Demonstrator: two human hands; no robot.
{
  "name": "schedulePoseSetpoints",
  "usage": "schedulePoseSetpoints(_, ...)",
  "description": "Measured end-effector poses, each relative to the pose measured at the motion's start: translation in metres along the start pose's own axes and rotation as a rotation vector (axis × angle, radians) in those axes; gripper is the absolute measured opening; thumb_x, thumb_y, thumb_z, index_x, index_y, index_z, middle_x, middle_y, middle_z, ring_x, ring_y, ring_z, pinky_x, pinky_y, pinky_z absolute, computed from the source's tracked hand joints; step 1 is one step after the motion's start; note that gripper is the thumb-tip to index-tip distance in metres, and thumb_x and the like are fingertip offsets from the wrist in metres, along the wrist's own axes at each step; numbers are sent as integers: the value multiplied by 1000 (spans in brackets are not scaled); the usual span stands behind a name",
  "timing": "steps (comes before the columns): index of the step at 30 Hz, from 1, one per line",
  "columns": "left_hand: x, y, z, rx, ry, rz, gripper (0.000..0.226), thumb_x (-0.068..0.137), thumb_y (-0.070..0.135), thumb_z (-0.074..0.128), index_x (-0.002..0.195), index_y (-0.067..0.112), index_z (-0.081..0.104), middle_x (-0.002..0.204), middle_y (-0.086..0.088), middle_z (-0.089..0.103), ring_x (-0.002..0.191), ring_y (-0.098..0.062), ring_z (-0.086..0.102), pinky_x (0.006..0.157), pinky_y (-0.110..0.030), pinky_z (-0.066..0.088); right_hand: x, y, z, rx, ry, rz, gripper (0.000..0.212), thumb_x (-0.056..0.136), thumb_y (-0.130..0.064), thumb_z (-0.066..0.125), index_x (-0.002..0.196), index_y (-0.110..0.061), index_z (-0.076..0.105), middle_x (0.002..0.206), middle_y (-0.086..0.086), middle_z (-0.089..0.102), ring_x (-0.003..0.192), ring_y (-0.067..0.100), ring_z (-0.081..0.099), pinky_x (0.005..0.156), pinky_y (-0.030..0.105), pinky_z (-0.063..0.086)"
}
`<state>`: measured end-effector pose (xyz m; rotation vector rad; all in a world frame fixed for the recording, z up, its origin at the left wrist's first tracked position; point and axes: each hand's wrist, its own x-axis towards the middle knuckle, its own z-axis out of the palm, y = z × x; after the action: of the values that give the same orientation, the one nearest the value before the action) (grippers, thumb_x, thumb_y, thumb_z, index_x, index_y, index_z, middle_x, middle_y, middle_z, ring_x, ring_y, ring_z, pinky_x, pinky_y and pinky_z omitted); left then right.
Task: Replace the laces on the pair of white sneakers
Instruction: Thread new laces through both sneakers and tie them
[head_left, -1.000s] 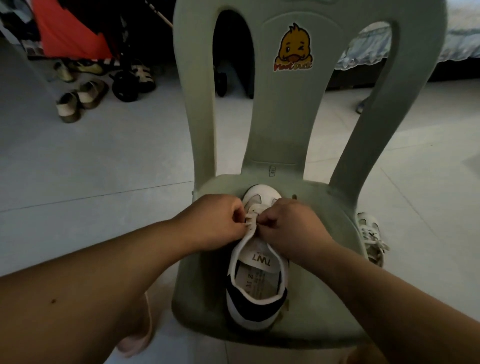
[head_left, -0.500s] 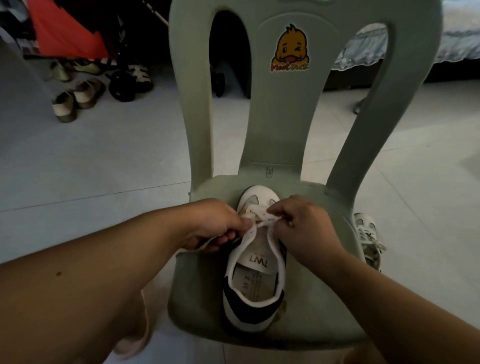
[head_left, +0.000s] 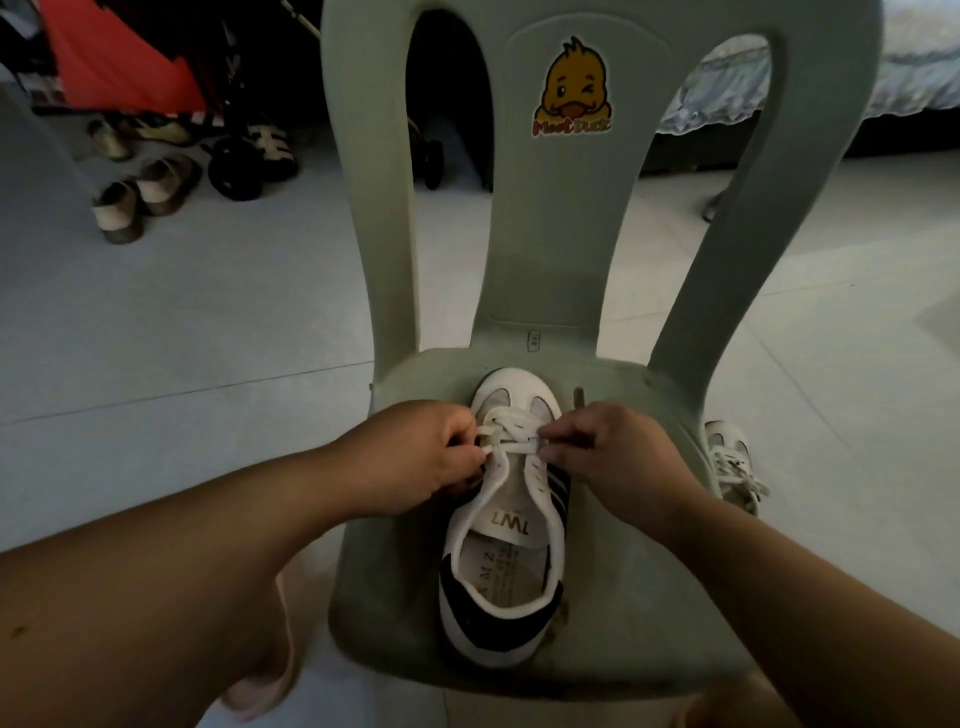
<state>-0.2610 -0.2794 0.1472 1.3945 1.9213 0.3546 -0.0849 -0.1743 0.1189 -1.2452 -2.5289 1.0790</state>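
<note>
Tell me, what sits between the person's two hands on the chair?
In the head view, the white lace spans the gap between the left hand and right hand, crossing the front of the sneaker on the chair seat.

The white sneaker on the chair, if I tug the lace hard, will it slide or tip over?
Likely slides rather than tips: the sneaker sits flat on its sole on the smooth plastic chair seat. It looks light, so a hard tug could drag it. The lace looks flat and floppy where the left hand and right hand pinch it.
</note>
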Motion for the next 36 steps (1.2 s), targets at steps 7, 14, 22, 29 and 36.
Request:
schedulePoseSetpoints(7, 5, -6, -5, -7, 21, -5, 20, 90, 34, 59, 74, 22, 63, 66, 2, 64, 55, -4, 57, 55, -23, 42, 0, -8, 3, 43, -19, -5, 8, 86, -29, 68, 91, -32, 74, 81, -24, 64, 77, -12, 58, 59, 0, 40)
schedulePoseSetpoints(14, 17, -12, -4, 134, 70, -54, 12, 90, 41, 58, 96, 32, 55, 83, 12, 57, 75, -8, 55, 63, -24, 43, 0, -9, 3, 47, -40, 35, 10, 89, -30, 64, 96, -32, 71, 82, -23, 63, 74, -10, 57, 53, 0, 38)
schedulePoseSetpoints(22, 15, -14, -8, 254, 165, 47, 11, 89, 34, 54, 80, 30, 51, 77, 7, 57, 69, -10, 50, 57, -28, 39, 3, -29, 5, 51, 10, -1, 19, 90, -35, 61, 105, -29, 71, 89, -19, 64, 75, -8, 58, 55, 3, 40)
schedulePoseSetpoints(29, -3, -17, -23, 198, 248, 183, 11, 86, 29, 61, 93, 35, 66, 77, 18, 58, 76, -4, 56, 64, -22, 43, 12, -71, 16, -161, -110, -162, 20, 93, -35, 55, 80, -24, 66, 77, 2, 64, 70, 15, 59, 58, 23, 41)
schedulePoseSetpoints(36, -16, -29, -34, 182, 272, 48, 10, 83, 38, 69, 91, 33, 71, 78, 17, 62, 77, -2, 59, 69, -23, 48, 11, -82, 21, -268, -23, -195, 9, 91, -30, 57, 94, -27, 65, 86, -4, 66, 78, 11, 59, 70, 28, 51)
